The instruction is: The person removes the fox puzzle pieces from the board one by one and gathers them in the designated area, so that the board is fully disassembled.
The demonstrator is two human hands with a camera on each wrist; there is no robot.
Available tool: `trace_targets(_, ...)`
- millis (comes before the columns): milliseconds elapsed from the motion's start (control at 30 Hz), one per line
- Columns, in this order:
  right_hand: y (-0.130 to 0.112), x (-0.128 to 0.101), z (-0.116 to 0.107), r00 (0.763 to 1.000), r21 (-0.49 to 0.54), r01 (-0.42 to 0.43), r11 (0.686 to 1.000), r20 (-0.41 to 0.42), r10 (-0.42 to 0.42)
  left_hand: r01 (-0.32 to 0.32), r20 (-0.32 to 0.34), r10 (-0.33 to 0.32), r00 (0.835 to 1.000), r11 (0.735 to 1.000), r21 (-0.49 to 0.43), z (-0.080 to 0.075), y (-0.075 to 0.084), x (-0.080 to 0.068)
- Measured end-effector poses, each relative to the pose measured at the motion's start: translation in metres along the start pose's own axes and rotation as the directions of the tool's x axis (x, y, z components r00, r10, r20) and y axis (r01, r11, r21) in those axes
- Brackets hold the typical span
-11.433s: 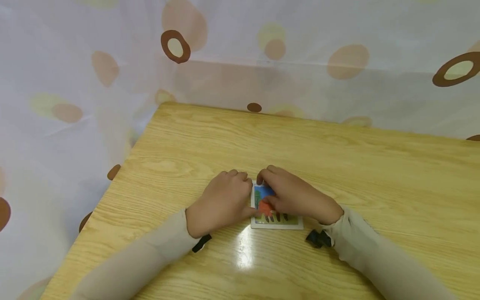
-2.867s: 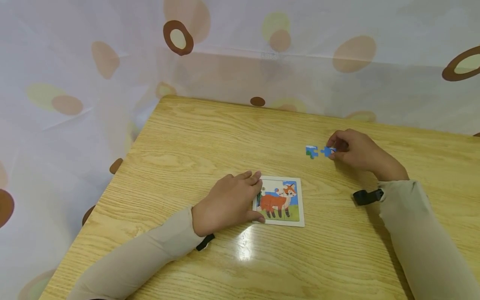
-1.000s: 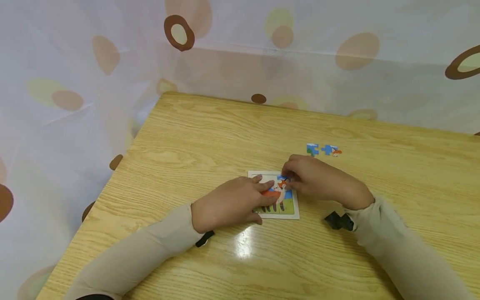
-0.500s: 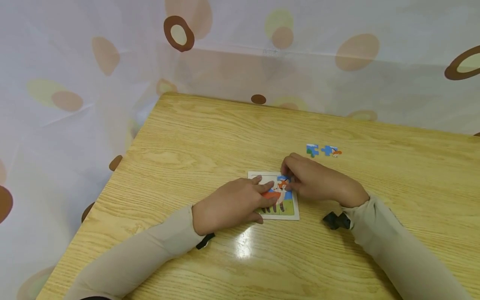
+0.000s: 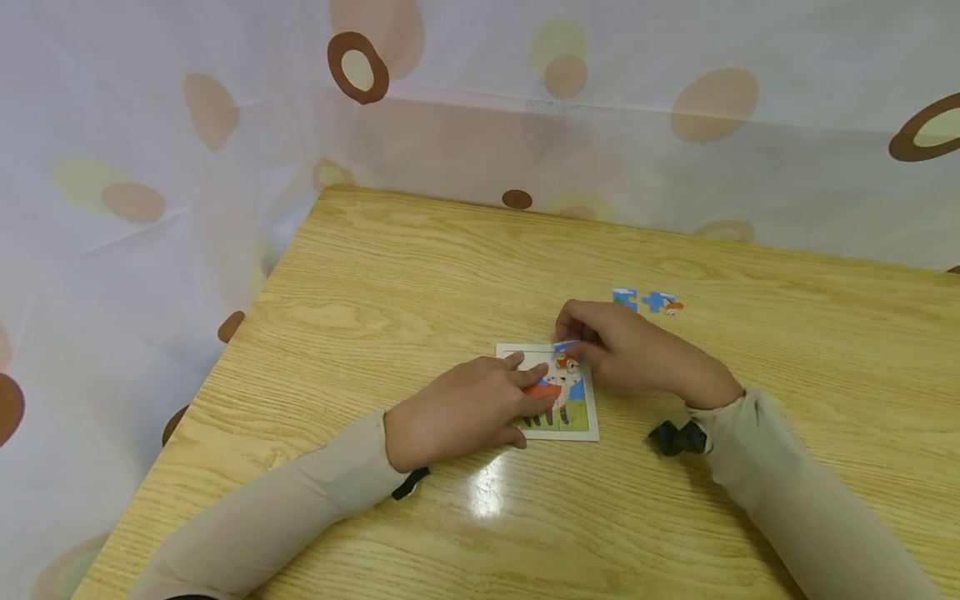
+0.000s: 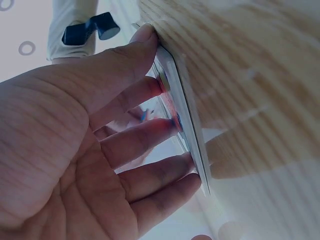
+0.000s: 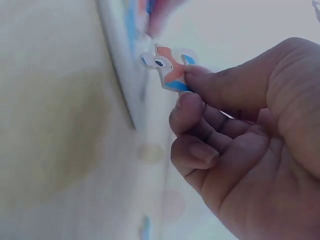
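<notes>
My left hand (image 5: 457, 412) lies across a small fox jigsaw puzzle in a white frame (image 5: 592, 417), fingers spread and pressing on its face. In the left wrist view, the thumb (image 6: 142, 42) is at the edge of the frame. My right hand (image 5: 637, 350) is over the upper right corner, pinching a jigsaw piece (image 7: 172, 67) between thumb and forefinger. This piece shows an eye, orange fur and blue, and is tilted up off the puzzle. The puzzle's left part is hidden under my left hand; its upper part shows bare white backing.
Two loose jigsaw pieces lie beyond my right hand: a blue and green one (image 5: 625, 296), partly covered by the hand, and a blue one with orange (image 5: 658, 302). The wooden table (image 5: 420, 275) meets a spotted curtain (image 5: 450, 158) at the back and left.
My right hand went from the loose pieces, leaving one there, back to the puzzle's upper right corner. It has now lifted the fox-face piece there. The left hand shifted onto the puzzle's face.
</notes>
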State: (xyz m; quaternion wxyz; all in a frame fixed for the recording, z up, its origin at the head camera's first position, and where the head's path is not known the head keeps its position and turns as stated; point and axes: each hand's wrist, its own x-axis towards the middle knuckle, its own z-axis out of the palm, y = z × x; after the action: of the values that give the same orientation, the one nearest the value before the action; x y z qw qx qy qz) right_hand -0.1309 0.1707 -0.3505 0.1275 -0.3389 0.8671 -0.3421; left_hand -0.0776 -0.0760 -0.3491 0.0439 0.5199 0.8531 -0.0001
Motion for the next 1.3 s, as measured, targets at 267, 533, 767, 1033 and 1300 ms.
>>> trace_targets(267,0.036,-0.024,-0.051,0.983,-0.072,-0.153,0.986,-0.117,0.144,0.018,0.03,-0.018,0.999,1.0,-0.007,0.0,0.0,-0.002)
trace_targets(533,0.077,-0.048,-0.083,0.913,-0.12,-0.405,0.906,-0.107,0.394,0.023,0.028,-0.022,0.999,0.999,-0.027,0.001,0.0,-0.004)
trace_targets(767,0.084,-0.053,-0.09,0.905,-0.135,-0.424,0.896,-0.1,0.413,0.028,0.034,-0.027,0.999,0.999,-0.019,-0.001,0.001,-0.003)
trace_targets(1033,0.09,-0.06,-0.095,0.9,-0.167,-0.435,0.885,-0.099,0.424,0.035,0.046,-0.034,0.998,0.999,-0.025,-0.001,0.001,-0.002)
trace_targets(1300,0.097,-0.059,-0.093,0.897,-0.189,-0.44,0.878,-0.121,0.424,0.029,0.042,-0.028,0.999,0.999,-0.013,0.0,0.001,0.0)
